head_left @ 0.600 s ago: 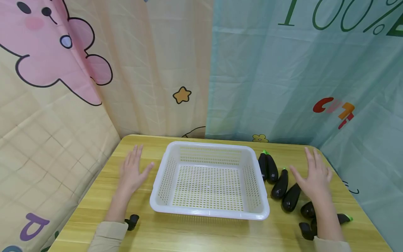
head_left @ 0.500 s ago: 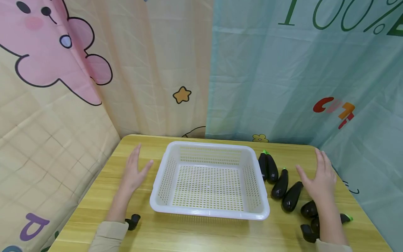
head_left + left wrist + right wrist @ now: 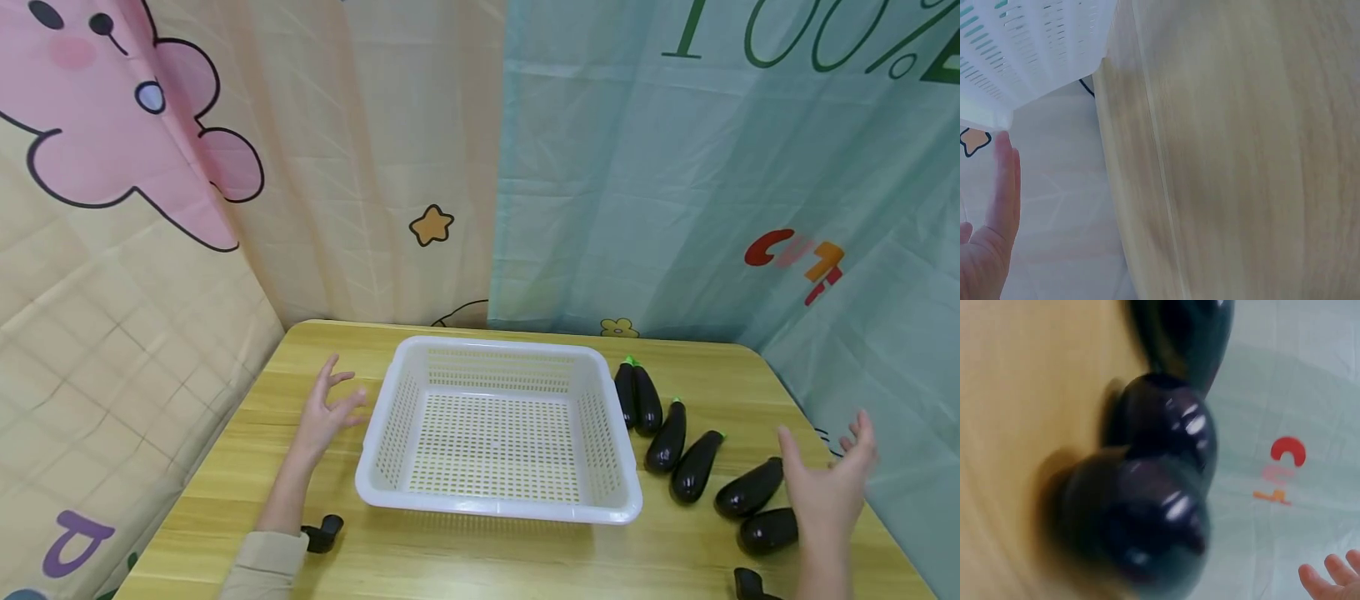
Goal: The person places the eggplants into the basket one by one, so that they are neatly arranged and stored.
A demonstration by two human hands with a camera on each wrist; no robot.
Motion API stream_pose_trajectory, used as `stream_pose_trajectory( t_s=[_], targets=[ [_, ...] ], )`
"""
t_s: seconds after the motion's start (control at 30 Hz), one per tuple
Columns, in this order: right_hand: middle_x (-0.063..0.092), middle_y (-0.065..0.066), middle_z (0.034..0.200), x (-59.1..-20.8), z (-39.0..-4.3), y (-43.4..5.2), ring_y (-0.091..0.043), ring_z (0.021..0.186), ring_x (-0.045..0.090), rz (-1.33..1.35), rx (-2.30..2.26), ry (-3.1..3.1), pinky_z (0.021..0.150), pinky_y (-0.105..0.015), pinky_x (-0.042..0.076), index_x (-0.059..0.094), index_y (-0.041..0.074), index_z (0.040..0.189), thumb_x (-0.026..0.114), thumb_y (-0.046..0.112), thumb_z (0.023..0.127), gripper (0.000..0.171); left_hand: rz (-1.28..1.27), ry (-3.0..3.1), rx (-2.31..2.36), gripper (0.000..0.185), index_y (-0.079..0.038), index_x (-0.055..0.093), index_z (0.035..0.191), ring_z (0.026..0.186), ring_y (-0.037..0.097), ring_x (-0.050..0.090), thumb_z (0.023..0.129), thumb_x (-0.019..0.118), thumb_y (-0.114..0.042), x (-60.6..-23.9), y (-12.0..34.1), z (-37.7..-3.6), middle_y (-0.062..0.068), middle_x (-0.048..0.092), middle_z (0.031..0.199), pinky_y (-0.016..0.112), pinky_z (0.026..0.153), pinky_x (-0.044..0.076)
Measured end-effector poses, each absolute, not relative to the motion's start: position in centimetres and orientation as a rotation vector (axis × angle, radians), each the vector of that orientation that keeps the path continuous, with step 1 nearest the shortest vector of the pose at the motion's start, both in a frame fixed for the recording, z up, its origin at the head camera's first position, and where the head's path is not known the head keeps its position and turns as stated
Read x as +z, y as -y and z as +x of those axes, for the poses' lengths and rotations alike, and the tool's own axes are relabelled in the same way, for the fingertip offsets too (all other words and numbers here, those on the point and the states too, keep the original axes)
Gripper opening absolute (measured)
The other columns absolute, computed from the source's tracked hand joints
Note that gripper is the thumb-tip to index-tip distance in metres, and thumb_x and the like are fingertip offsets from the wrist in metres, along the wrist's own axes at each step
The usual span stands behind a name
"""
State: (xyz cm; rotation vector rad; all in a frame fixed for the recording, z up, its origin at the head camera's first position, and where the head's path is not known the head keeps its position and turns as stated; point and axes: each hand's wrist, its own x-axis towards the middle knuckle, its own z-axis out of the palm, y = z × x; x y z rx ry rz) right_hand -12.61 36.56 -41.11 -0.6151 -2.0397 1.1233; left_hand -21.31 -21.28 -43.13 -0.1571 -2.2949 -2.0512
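Observation:
A white perforated plastic basket (image 3: 498, 507) stands at the middle of the wooden table. My left hand (image 3: 324, 421) is held just left of it, fingers spread and slightly bent, with nothing in them. In the left wrist view this hand (image 3: 991, 244) shows at the lower left, below the basket's rim. Several glossy dark eggplants (image 3: 695, 471) lie in a slanting row right of the basket. Over the nearest eggplant (image 3: 768, 531) my right hand (image 3: 828, 487) overlaps its stem end, fingers loosely bent and holding nothing. Its fingertips (image 3: 1310, 578) show in the right wrist view.
Two eggplants (image 3: 647, 400) lie close against the basket's right wall. Printed curtains (image 3: 675, 167) hang behind the table (image 3: 450, 558) and at both sides. A small black device (image 3: 322, 533) is at the left wrist, another (image 3: 750, 583) at the right.
My right hand has moved right and toward the front edge, uncovering more of the two nearest eggplants. My left hand has stayed near its place, its fingers bending a little.

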Motion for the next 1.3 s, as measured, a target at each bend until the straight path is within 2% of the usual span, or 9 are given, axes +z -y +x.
stream_pose_trajectory(
  t_s=[0.17, 0.23, 0.4, 0.47, 0.63, 0.87, 1.0, 1.17, 1.3],
  targets=[
    [0.020, 0.004, 0.144, -42.2, -11.7, -37.9, -0.017, 0.128, 0.025, -0.793, 1.249, 1.967, 0.102, -0.035, 0.031, 0.012, 0.038, 0.142, 0.064, 0.025, 0.083, 0.080, -0.161, 2.288, -2.166, 0.084, -0.022, -0.002, 0.148, 0.084, 0.013, 0.064, 0.090, 0.058, -0.014, -43.4, 21.4, -21.2, 0.022, 0.026, 0.140, 0.045, 0.077, 0.053],
    [0.020, 0.006, 0.143, -43.1, -11.6, -38.8, -0.013, 0.125, 0.028, -0.870, 1.263, 1.941, 0.090, -0.027, 0.040, 0.012, 0.039, 0.142, 0.065, 0.027, 0.082, 0.081, -0.149, 2.313, -2.179, 0.083, -0.021, -0.001, 0.148, 0.083, 0.013, 0.063, 0.090, 0.059, -0.014, -43.5, 21.4, -21.2, 0.022, 0.029, 0.139, 0.044, 0.075, 0.055],
    [0.026, 0.016, 0.131, -44.9, -10.9, -40.2, 0.001, 0.109, 0.035, -1.006, 1.240, 1.858, 0.068, -0.010, 0.034, 0.016, 0.040, 0.141, 0.065, 0.032, 0.081, 0.078, -0.136, 2.324, -2.266, 0.081, -0.020, 0.003, 0.148, 0.079, 0.013, 0.062, 0.089, 0.059, -0.015, -43.6, 21.4, -21.2, 0.023, 0.031, 0.138, 0.039, 0.070, 0.056],
    [0.027, 0.016, 0.130, -46.2, -10.8, -41.2, -0.001, 0.108, 0.038, -1.035, 1.268, 1.819, 0.073, -0.013, 0.038, 0.017, 0.042, 0.140, 0.066, 0.031, 0.080, 0.078, -0.138, 2.318, -2.303, 0.081, -0.019, 0.004, 0.148, 0.077, 0.013, 0.062, 0.089, 0.059, -0.014, -43.6, 21.4, -21.2, 0.024, 0.031, 0.138, 0.036, 0.068, 0.057],
    [0.028, 0.015, 0.132, -51.0, -11.2, -45.7, 0.000, 0.098, 0.041, -1.140, 1.364, 1.741, 0.063, -0.014, 0.038, 0.015, 0.049, 0.136, 0.071, 0.037, 0.074, 0.084, -0.143, 2.321, -2.364, 0.078, -0.017, 0.009, 0.148, 0.072, 0.013, 0.061, 0.088, 0.059, -0.012, -43.7, 21.4, -21.3, 0.020, 0.038, 0.133, 0.033, 0.065, 0.057],
    [0.021, 0.006, 0.141, -53.1, -10.8, -47.3, 0.002, 0.067, 0.042, -1.252, 1.499, 1.786, 0.038, -0.021, 0.047, 0.002, 0.056, 0.134, 0.071, 0.037, 0.074, 0.093, -0.161, 2.321, -2.406, 0.075, -0.017, 0.014, 0.147, 0.070, 0.015, 0.061, 0.088, 0.060, -0.009, -43.8, 21.4, -21.3, 0.001, 0.050, 0.117, 0.033, 0.063, 0.057],
    [0.011, -0.010, 0.149, -53.1, -10.8, -47.2, -0.020, 0.088, 0.053, -1.329, 1.576, 1.841, 0.046, -0.034, 0.055, -0.008, 0.057, 0.133, 0.071, 0.035, 0.074, 0.101, -0.175, 2.314, -2.433, 0.075, -0.017, 0.016, 0.147, 0.070, 0.015, 0.061, 0.087, 0.060, -0.007, -43.8, 21.3, -21.2, 0.003, 0.049, 0.118, 0.032, 0.061, 0.057],
    [0.022, -0.017, 0.130, -51.0, -10.6, -45.4, -0.038, 0.118, 0.031, -1.419, 1.722, 1.795, 0.054, -0.036, 0.057, -0.014, 0.055, 0.134, 0.072, 0.025, 0.076, 0.108, -0.184, 2.301, -2.478, 0.077, -0.016, 0.015, 0.147, 0.073, 0.015, 0.062, 0.086, 0.061, -0.005, -43.9, 21.3, -21.2, 0.004, 0.048, 0.118, 0.030, 0.059, 0.056],
    [0.023, -0.022, 0.108, -48.2, -9.9, -43.5, -0.023, 0.088, 0.052, -1.474, 1.861, 1.771, 0.062, -0.037, 0.058, -0.019, 0.050, 0.136, 0.077, 0.023, 0.071, 0.119, -0.199, 2.293, -2.505, 0.076, -0.014, 0.016, 0.146, 0.076, 0.015, 0.063, 0.085, 0.061, -0.003, -43.9, 21.3, -21.2, 0.003, 0.050, 0.113, 0.028, 0.058, 0.056]
  ],
)
